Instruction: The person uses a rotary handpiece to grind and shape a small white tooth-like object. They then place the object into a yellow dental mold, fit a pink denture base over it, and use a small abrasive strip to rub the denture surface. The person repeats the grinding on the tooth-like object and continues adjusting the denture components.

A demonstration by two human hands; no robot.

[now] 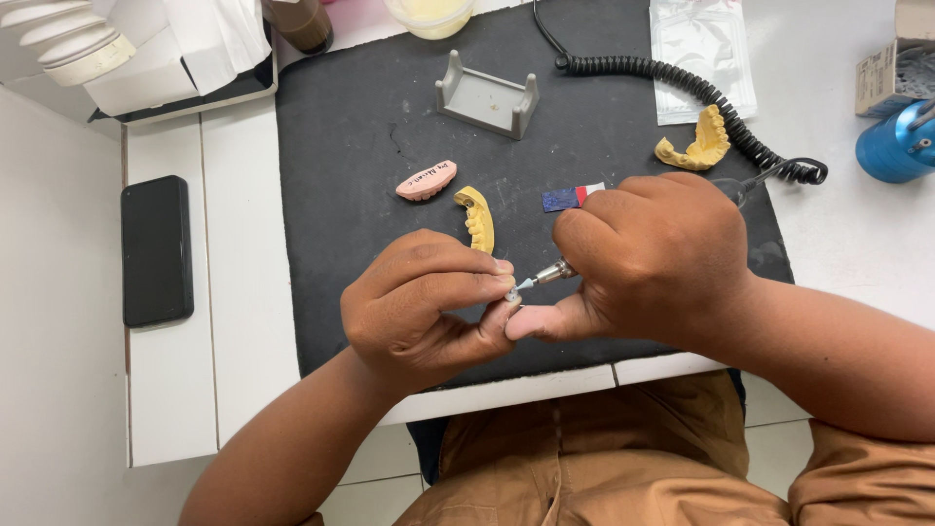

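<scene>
Left fingers [482, 282] pinching small piece [512, 293], right fingers [594, 234] gripping handpiece [553, 273]

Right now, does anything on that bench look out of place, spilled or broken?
Nothing looks spilled or broken. The black mat shows scuffs and pale dust. Two yellow dental casts and a pink piece lie loose on it. The left hand pinches a tiny piece while the right hand holds a handpiece to it.

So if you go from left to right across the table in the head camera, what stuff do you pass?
Black phone → pink wax piece → yellow teeth model → small blue and red strip → second yellow teeth model → blue cylinder.
</scene>
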